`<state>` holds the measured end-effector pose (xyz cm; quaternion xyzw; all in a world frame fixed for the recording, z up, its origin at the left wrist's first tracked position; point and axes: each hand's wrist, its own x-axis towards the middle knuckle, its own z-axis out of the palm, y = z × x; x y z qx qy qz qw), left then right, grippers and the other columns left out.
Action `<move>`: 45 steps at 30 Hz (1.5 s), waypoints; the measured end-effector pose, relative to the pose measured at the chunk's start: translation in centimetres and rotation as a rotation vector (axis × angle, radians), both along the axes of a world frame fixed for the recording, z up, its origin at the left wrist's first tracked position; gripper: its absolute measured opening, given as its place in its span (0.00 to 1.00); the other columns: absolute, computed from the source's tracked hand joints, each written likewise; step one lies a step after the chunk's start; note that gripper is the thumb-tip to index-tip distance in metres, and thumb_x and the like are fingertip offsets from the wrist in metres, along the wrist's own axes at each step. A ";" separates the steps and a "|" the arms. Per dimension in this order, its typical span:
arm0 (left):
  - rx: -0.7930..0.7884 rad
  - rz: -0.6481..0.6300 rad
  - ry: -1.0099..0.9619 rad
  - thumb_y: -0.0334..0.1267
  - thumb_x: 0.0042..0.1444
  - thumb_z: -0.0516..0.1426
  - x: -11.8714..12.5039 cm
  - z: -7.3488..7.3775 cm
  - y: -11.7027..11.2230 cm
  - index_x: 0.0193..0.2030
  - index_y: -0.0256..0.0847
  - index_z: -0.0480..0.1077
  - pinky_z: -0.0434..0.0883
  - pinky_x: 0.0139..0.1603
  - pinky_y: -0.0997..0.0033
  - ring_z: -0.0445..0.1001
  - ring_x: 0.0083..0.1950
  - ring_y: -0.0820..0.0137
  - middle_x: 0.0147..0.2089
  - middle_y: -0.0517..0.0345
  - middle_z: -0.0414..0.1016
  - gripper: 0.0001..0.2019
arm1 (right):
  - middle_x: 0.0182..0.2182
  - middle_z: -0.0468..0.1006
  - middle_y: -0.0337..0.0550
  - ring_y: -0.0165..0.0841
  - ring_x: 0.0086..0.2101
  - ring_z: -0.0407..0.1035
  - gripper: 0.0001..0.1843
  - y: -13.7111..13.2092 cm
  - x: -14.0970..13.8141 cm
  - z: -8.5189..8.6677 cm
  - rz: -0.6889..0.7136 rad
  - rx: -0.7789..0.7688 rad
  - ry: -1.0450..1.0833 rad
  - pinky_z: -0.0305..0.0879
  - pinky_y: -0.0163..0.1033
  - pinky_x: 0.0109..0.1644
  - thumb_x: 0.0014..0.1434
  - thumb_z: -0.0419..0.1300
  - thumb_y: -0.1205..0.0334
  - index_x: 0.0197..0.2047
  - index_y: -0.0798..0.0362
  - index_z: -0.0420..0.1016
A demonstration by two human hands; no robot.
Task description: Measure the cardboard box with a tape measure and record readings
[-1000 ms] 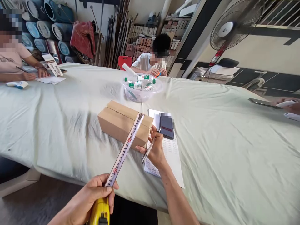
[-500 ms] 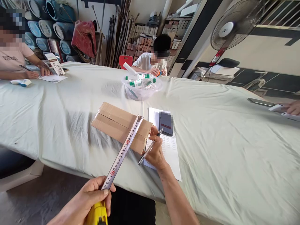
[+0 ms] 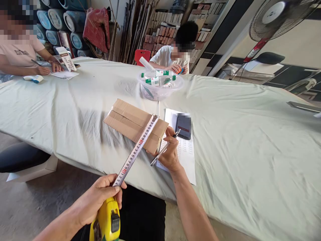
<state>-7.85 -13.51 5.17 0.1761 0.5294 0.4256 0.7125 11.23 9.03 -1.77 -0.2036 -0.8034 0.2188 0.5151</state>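
My left hand (image 3: 106, 194) is closed on a yellow tape measure (image 3: 110, 219), pinching its blade near the case. The pulled-out blade (image 3: 134, 152) slants across a brown cardboard box (image 3: 130, 122), its metal end hook by the box's far edge. My right hand (image 3: 172, 152) grips the right end of this box; part of the fingers is hidden behind it. A pen (image 3: 164, 150) is tucked between the fingers of that same hand. Beneath and beside the right hand lies a white sheet with handwriting (image 3: 187, 159), a dark phone (image 3: 184, 125) resting on its upper part.
A pale cloth (image 3: 238, 144) covers the long table. Beyond the box stands a clear plastic basin (image 3: 156, 92) with green-capped bottles. One person (image 3: 163, 55) sits across the table; another (image 3: 25, 57) writes at the left. A standing fan (image 3: 271, 16) is at the back right.
The view has shifted, so the scene sits higher and further right. More of the tape measure's case shows. Both hands keep their hold; a person's hand at the right edge has left view.
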 end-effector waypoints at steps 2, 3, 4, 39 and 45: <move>0.006 -0.005 0.025 0.37 0.54 0.57 0.0 0.1 0.0 0.39 0.37 0.70 0.65 0.33 0.69 0.70 0.29 0.69 0.26 0.59 0.71 0.08 | 0.63 0.50 0.50 0.50 0.64 0.51 0.39 0.1 -0.1 0.0 0.009 0.007 0.010 0.51 0.65 0.63 0.42 0.73 0.57 0.47 0.41 0.49; 0.011 -0.012 0.040 0.38 0.54 0.57 -0.1 0.1 0.0 0.39 0.38 0.70 0.64 0.33 0.69 0.70 0.29 0.70 0.26 0.59 0.70 0.08 | 0.63 0.50 0.50 0.50 0.64 0.51 0.39 0.1 -0.2 0.0 0.016 0.005 0.018 0.51 0.65 0.63 0.42 0.73 0.57 0.47 0.41 0.49; 0.019 -0.027 0.057 0.38 0.55 0.57 -0.2 0.2 0.0 0.39 0.38 0.70 0.64 0.33 0.69 0.69 0.29 0.70 0.27 0.59 0.70 0.08 | 0.63 0.50 0.50 0.50 0.64 0.50 0.39 0.2 -0.3 0.0 0.025 -0.003 0.029 0.50 0.64 0.63 0.42 0.73 0.58 0.47 0.41 0.49; 0.321 -1.002 1.260 0.32 0.47 0.51 -13.6 12.0 19.5 0.41 0.39 0.77 0.56 0.28 0.75 0.64 0.26 0.70 0.25 0.60 0.67 0.17 | 0.58 0.57 0.45 0.43 0.57 0.58 0.35 0.2 2.3 1.1 0.098 -0.596 0.155 0.65 0.52 0.53 0.42 0.73 0.50 0.44 0.42 0.53; 0.329 -0.994 1.177 0.32 0.48 0.53 -13.4 11.7 18.9 0.37 0.39 0.75 0.57 0.29 0.75 0.64 0.27 0.70 0.25 0.61 0.67 0.12 | 0.57 0.59 0.46 0.45 0.59 0.58 0.35 0.1 2.0 1.4 0.056 -0.598 0.204 0.66 0.51 0.52 0.41 0.73 0.49 0.42 0.42 0.53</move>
